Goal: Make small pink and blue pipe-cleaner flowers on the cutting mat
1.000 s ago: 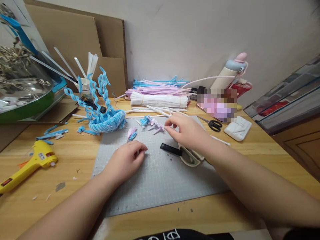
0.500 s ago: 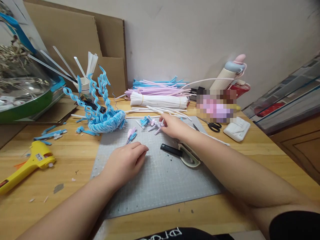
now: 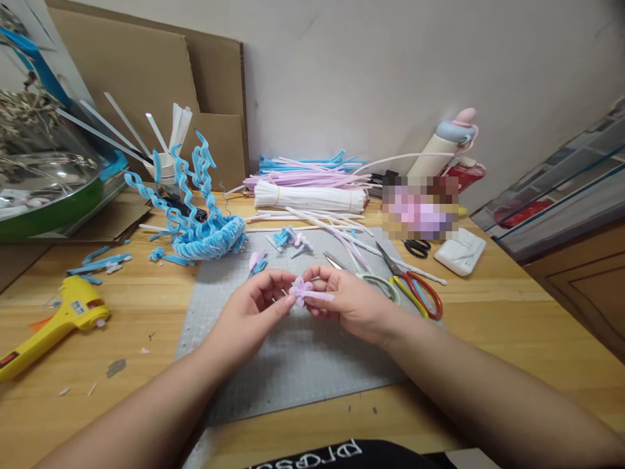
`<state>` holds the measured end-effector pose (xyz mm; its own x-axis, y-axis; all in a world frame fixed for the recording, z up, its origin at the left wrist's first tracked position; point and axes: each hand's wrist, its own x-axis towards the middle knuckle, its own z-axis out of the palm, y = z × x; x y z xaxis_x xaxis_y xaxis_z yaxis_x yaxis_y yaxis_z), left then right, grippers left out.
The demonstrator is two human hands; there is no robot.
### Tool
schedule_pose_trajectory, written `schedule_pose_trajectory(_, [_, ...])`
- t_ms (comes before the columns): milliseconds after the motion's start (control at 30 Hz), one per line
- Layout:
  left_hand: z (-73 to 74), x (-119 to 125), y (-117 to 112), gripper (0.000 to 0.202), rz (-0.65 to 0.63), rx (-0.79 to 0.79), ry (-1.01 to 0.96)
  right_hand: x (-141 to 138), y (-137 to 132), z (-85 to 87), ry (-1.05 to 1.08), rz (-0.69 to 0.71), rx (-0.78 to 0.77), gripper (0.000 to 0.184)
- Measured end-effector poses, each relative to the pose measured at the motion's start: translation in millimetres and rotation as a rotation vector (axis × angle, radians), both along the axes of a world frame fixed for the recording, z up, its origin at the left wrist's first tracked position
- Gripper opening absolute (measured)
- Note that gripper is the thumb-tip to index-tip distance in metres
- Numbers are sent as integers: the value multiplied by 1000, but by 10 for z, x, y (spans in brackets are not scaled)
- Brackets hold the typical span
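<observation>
Over the middle of the grey cutting mat (image 3: 312, 365), my left hand (image 3: 251, 312) and my right hand (image 3: 349, 299) meet. Both pinch a small pink pipe-cleaner flower (image 3: 301, 291) between their fingertips, its stem sticking out to the right. A few small blue and pink pipe-cleaner pieces (image 3: 289, 238) lie on the mat behind the hands. A blue curly pipe-cleaner figure (image 3: 200, 208) stands at the mat's back left corner.
A yellow glue gun (image 3: 58, 319) lies on the wooden table at left. Bundles of white, pink and blue pipe cleaners (image 3: 310, 185) lie at the back. Scissors with red and yellow handles (image 3: 413, 290) and black scissors (image 3: 416, 247) lie right of the mat, by a white packet (image 3: 459, 251).
My right hand drew back from the far pieces with a pink flower and came to the mat's middle. My left hand rose to meet it and pinched the flower too.
</observation>
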<state>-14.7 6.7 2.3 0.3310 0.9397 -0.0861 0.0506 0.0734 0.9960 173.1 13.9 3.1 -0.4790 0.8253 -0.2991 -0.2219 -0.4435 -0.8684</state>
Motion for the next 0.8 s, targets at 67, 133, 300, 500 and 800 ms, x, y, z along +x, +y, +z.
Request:
schedule_pose_trajectory(67, [4,7,-2,28,-27,-56,-76,-44,-72,-26,101,-44,-108,33])
schedule_pose_trajectory(133, [-9,4,-2,32,-39,-89,-134,-63,-117,-58,182,-74,-195,34])
schedule_pose_trajectory(300, [-33,-23,-25,30,-143,-66,-207,-52,-169,-109,419,38,-402,32])
schedule_pose_trajectory(500, [5,-34,-13,7,-193,104,-148,-40,-201,-114,233,36,-207,30])
schedule_pose_trajectory(800, [-59,-22,18,24,-266,-232,-255,5,-185,-169,-80,17,124,32])
